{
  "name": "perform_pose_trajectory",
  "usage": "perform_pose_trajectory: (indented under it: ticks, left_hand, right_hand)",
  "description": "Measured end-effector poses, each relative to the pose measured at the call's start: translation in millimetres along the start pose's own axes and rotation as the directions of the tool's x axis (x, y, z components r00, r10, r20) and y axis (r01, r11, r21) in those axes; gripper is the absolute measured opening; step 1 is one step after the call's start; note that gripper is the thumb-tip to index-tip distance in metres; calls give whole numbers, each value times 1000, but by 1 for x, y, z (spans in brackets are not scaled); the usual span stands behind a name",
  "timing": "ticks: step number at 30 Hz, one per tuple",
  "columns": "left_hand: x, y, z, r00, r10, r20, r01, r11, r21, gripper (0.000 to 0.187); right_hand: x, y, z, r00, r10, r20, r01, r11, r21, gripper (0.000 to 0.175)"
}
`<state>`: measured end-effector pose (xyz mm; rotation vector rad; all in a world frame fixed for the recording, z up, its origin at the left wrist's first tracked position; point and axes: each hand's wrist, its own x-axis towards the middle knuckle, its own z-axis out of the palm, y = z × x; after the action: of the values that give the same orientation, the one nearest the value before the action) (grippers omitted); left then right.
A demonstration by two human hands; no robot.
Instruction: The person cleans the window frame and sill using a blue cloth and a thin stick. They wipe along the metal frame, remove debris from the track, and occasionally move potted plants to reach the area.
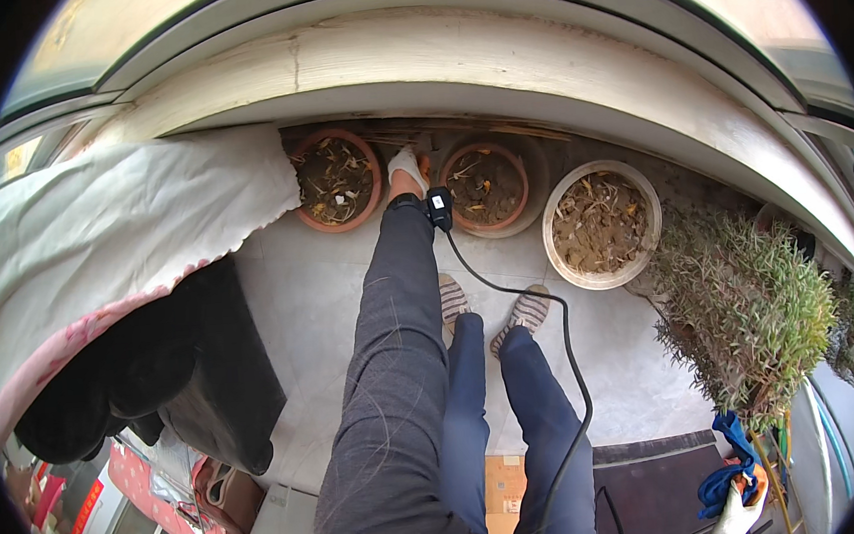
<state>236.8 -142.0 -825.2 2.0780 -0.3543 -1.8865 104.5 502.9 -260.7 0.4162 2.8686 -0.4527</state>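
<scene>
My left hand (408, 169), in a white glove with orange at the fingers, reaches into the gap between two terracotta-coloured plant pots. Soil and withered leaves fill the left pot (378, 184) and the middle pot (497, 225). Thin wooden sticks (387, 136) lie along the wall just beyond the fingers. What the fingers touch is too small to tell. At the lower right, my right hand (740, 513), gloved alike, grips a bunched blue cloth (726, 480). A black device (439, 207) with a cable is strapped at my left wrist.
A whitish round pot (556, 257) of dry soil stands right of the middle one, then a bushy potted plant (746, 309). On the left, a pale cloth (128, 193) drapes over black furniture (210, 374). A window ledge (410, 50) curves above; a cardboard box (505, 479) lies behind my legs.
</scene>
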Motion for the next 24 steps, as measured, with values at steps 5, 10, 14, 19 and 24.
perform_pose_trajectory:
  ticks: [5, 10, 14, 19, 24]
  left_hand:
    - [32, 4, 6, 994, 19, 104, -11, 997, -80, 31]
    - [3, 12, 12, 907, 186, 379, -181, 982, -47, 31]
    - [-85, 11, 18, 949, -58, 311, 92, 991, -98, 27]
    - [-180, 23, 6, 932, -170, 320, 216, 970, -113, 25]
    - [-270, 32, -54, 828, -253, 499, 218, 967, 130, 24]
  right_hand:
    - [7, -16, 13, 992, -45, 115, 50, 998, -47, 47]
    - [-1, -60, 28, 978, -58, 199, 30, 990, 137, 32]
    - [-8, -78, 30, 974, -122, 191, 107, 990, 86, 29]
    - [-16, -84, 18, 952, -106, 287, 65, 987, 150, 31]
    - [-30, -95, 7, 955, -100, 280, 56, 985, 162, 33]
